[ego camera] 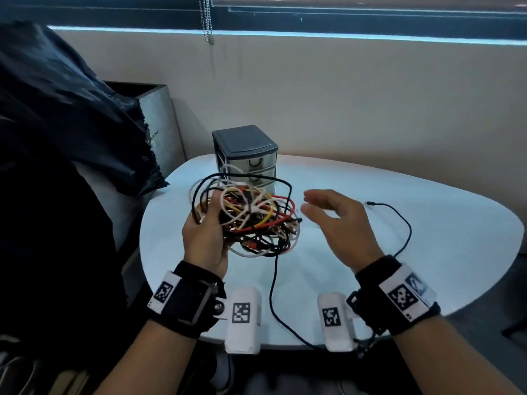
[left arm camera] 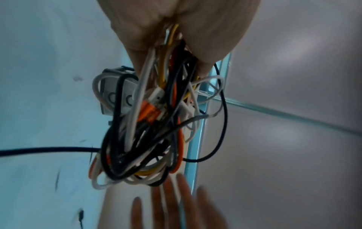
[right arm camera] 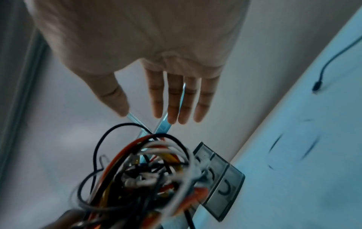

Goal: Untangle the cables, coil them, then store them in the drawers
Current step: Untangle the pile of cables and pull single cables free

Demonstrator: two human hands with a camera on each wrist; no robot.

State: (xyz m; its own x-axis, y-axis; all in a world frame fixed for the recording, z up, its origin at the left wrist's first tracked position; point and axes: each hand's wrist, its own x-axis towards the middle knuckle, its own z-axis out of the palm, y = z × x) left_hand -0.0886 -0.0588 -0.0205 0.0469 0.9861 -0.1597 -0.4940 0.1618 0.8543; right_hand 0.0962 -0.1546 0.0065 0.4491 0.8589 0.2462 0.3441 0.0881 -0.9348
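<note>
At centre frame, above the white table (ego camera: 370,195), the left hand (ego camera: 204,238) gripped the cable tangle (ego camera: 251,218), while the right hand (ego camera: 339,220) hovered beside it, fingers straight and empty. The bundle was a rounded knot with no clear long axis; one black cable (ego camera: 399,223) trailed right, its plug pointing left. Pulling that strand hard would likely tighten the knots, or drag loops against the drawer unit (ego camera: 248,155) just behind.

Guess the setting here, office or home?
Probably an office or lab corner, though I can't be sure. A rounded white table stands against a plain wall under a window with a blind and its bead chain, and a small plastic drawer unit sits on the table.
</note>
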